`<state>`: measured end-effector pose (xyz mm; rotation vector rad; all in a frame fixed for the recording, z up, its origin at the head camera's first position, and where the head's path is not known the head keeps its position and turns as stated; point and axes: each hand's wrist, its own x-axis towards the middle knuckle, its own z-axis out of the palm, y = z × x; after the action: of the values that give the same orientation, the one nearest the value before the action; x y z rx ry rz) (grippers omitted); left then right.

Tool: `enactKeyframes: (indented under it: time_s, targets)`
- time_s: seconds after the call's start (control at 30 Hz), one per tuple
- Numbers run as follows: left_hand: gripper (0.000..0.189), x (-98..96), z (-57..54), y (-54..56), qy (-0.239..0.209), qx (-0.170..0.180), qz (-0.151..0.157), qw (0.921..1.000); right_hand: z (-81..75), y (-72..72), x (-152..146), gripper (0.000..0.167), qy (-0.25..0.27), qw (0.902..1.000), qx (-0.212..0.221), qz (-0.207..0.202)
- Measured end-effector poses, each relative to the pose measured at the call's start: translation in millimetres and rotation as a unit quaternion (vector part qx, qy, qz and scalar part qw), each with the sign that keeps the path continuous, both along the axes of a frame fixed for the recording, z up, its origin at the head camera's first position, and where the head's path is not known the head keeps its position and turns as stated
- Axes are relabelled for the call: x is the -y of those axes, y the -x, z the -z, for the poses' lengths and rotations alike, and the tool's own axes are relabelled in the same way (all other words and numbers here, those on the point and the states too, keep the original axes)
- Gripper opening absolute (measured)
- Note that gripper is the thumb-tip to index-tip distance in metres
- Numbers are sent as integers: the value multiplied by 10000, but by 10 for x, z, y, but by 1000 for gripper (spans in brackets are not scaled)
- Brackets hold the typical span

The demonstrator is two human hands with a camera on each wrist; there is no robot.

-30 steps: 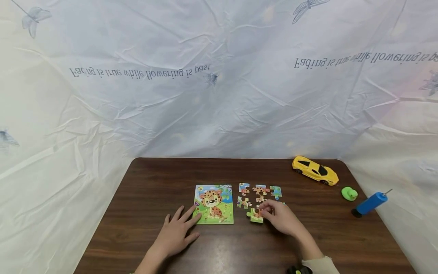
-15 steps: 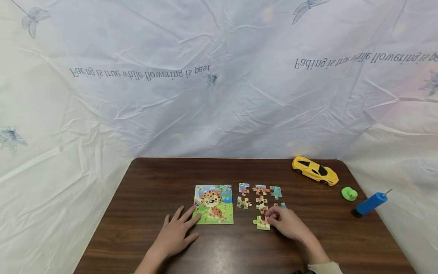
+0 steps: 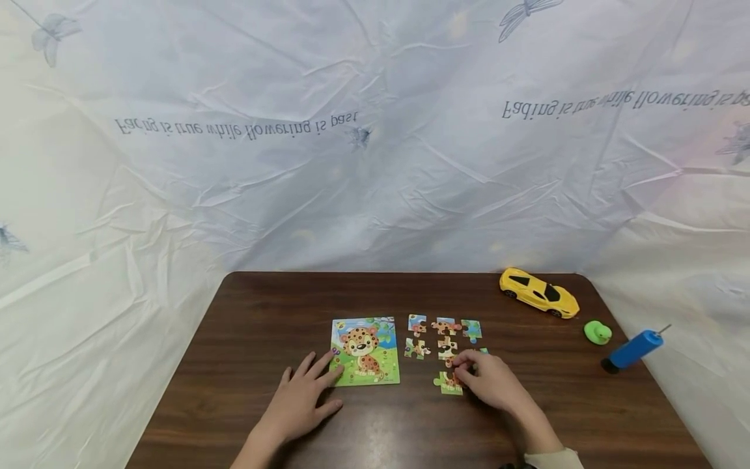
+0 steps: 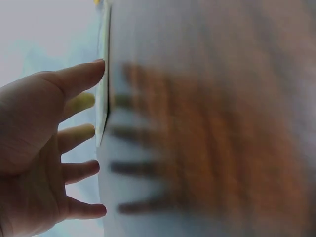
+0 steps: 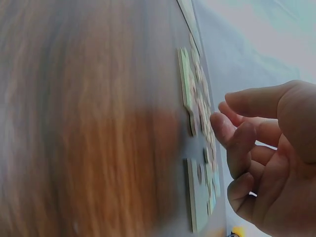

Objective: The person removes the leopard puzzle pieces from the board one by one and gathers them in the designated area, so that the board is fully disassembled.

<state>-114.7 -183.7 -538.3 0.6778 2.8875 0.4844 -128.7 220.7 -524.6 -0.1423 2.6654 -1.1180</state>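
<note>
My left hand (image 3: 300, 396) lies with fingers spread at the left edge of a square leopard picture board (image 3: 381, 358). Two fingertips overlap that edge in the head view; the left wrist view shows the board (image 4: 103, 79) beside the extended fingers. My right hand (image 3: 495, 383) is over the loose puzzle pieces, its fingers loosely bent. Right under its fingertips lies a green-edged jigsaw piece (image 3: 450, 388) with a spotted body on it. In the right wrist view this jigsaw piece (image 5: 186, 81) rests on the table, and a gap separates thumb from forefinger. The hand partly hides pieces on the right.
Several other jigsaw pieces (image 3: 446, 326) lie in loose rows right of the board. A yellow toy car (image 3: 539, 293), a green toy duck (image 3: 597, 332) and a blue hand pump (image 3: 635, 350) stand along the right side of the brown table (image 3: 281, 296). White cloth (image 3: 363, 195) hangs behind.
The right hand has shifted the green-edged piece slightly right and nearer, below the spotted-face piece, and let go of it. The left hand has stayed put.
</note>
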Motion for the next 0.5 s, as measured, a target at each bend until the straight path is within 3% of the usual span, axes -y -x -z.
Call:
enactKeyframes:
  time_s: [0.13,0.3,0.5]
  targets:
    - [73,-25,-7,76,-44,-140,-245,9996,18,18,111,9,78,9997,-180,-144]
    - [82,-44,16,162,-44,-75,-554,9984,64,29,354,9,84,9980,-456,-426]
    - [86,-57,72,227,78,-76,-716,9974,121,42,701,7,52,9934,-735,-877]
